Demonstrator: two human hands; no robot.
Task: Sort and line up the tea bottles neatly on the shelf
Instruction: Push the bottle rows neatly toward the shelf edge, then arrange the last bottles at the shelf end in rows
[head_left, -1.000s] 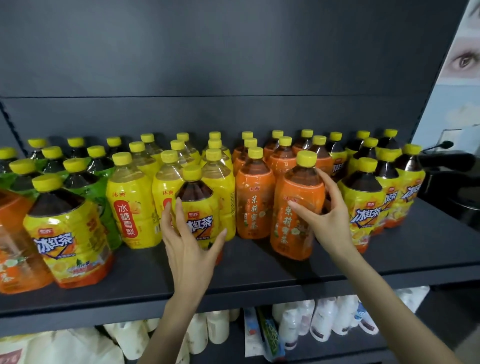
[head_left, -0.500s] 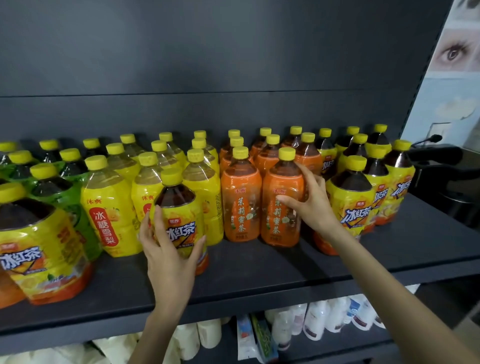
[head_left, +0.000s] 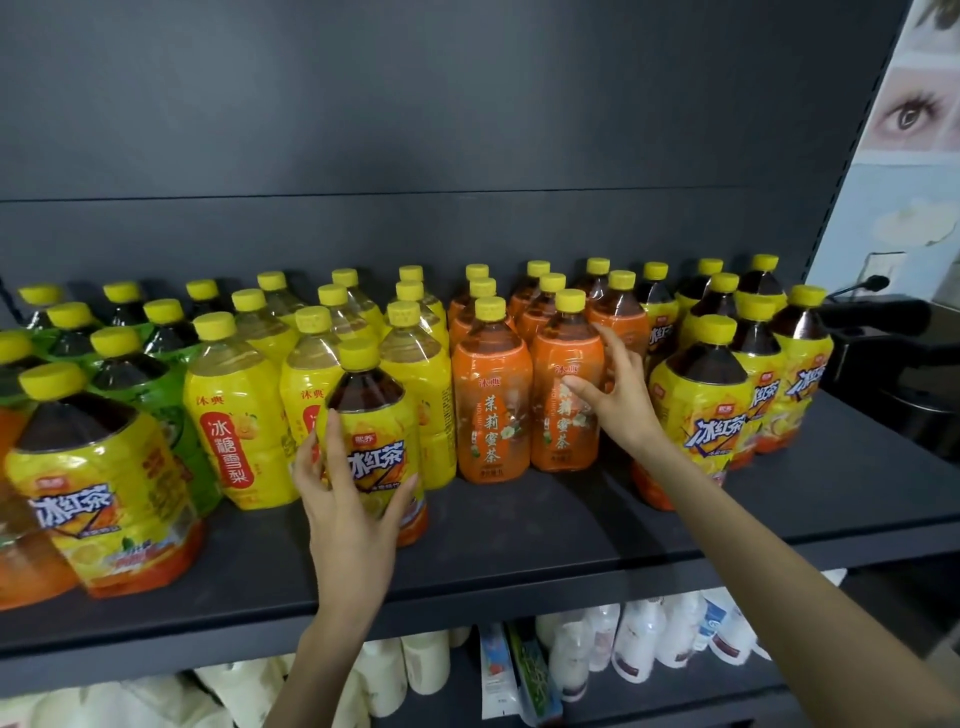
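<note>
Yellow-capped tea bottles stand in rows on the dark shelf (head_left: 519, 551): green ones (head_left: 150, 384) at the left, then yellow pear drinks (head_left: 234, 415), orange jasmine teas (head_left: 491, 410), and iced black teas (head_left: 701, 421) at the right. One iced black tea bottle (head_left: 374, 441) stands alone in front of the yellow rows, and my left hand (head_left: 348, 514) grips it from the front, fingers on its left and thumb on its right. My right hand (head_left: 621, 410) touches the right side of the front orange bottle (head_left: 561, 415) with spread fingers. That bottle stands level with its orange neighbour.
A large iced black tea bottle (head_left: 104, 493) and an orange bottle (head_left: 21, 571) stand near the front edge at the far left. White bottles and packs (head_left: 634, 639) fill the lower shelf. A black appliance (head_left: 893, 364) sits right of the shelf.
My right hand pushed the front orange bottle back into line beside the other orange one and loosened its hold. My left hand closed round the lone iced black tea bottle.
</note>
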